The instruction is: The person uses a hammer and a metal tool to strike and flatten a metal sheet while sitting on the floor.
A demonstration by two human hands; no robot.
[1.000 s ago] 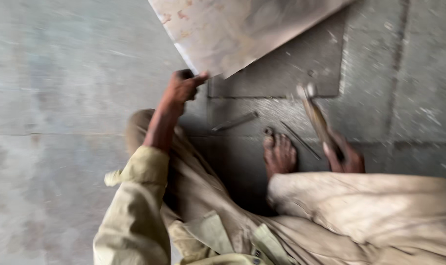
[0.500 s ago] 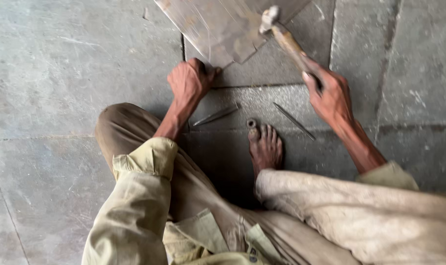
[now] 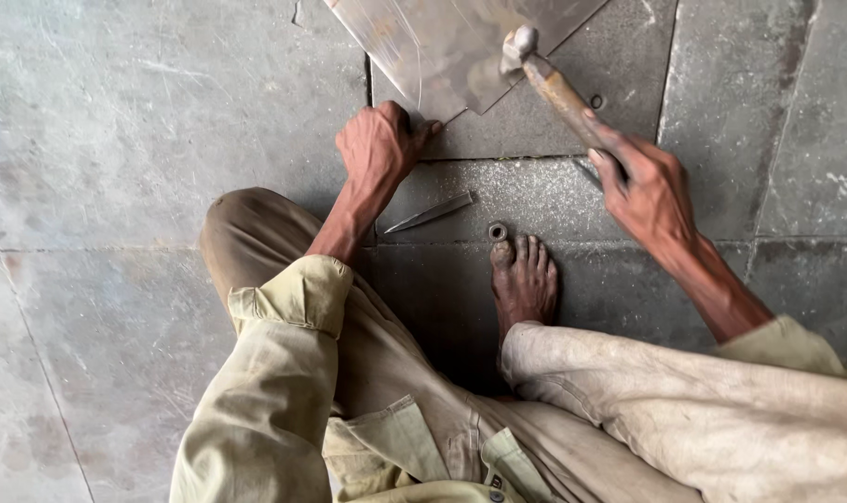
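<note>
A thin metal sheet (image 3: 442, 42) lies on the stone floor at the top of the head view. My left hand (image 3: 379, 144) presses on its near corner, fingers curled over the edge. My right hand (image 3: 645, 184) grips the wooden handle of a hammer (image 3: 546, 76), whose metal head rests on or just above the sheet. A pointed metal chisel (image 3: 431, 213) lies on the floor between my hands. A small metal ring (image 3: 498, 231) sits by my bare foot (image 3: 524, 279).
I sit on grey stone slabs (image 3: 144, 140) with joints between them. My bent left knee (image 3: 246, 224) is below the left hand. A second small ring (image 3: 596, 101) lies right of the hammer handle.
My right hand has lifted the hammer from near my foot up to the sheet, and the head has come down onto it. The left hand stays at the sheet's corner.
</note>
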